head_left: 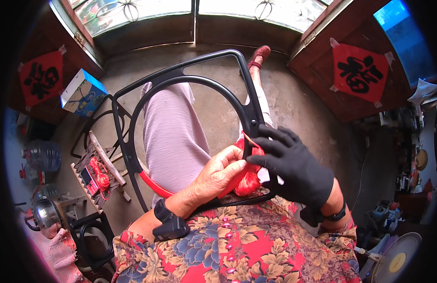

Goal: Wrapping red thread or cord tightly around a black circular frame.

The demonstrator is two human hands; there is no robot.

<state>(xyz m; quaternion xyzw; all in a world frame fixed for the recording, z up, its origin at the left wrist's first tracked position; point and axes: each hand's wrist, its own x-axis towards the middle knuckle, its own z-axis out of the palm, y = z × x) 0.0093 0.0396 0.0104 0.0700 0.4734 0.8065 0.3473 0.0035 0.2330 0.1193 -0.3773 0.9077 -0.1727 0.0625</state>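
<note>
A black frame [181, 65], with a round ring [132, 155] inside a squarish outline, rests over my lap. Red cord [155, 185] is wound along the lower part of the ring, and a loose red bundle of cord [249, 183] hangs at its right side. My bare left hand [218, 170] is closed, thumb and fingers pinching the cord against the ring. My right hand [294, 167], in a black glove, curls round the frame's right side, its fingertips closed on a red strand there. The fingers' undersides are hidden.
On the left, a wooden folding stool [103, 158] bears a phone-like device [89, 180] and a red cord hank [101, 179]. Beyond it stand a blue-and-white box [83, 93] and another black frame [93, 123]. A fan-like round object [400, 259] sits at the lower right.
</note>
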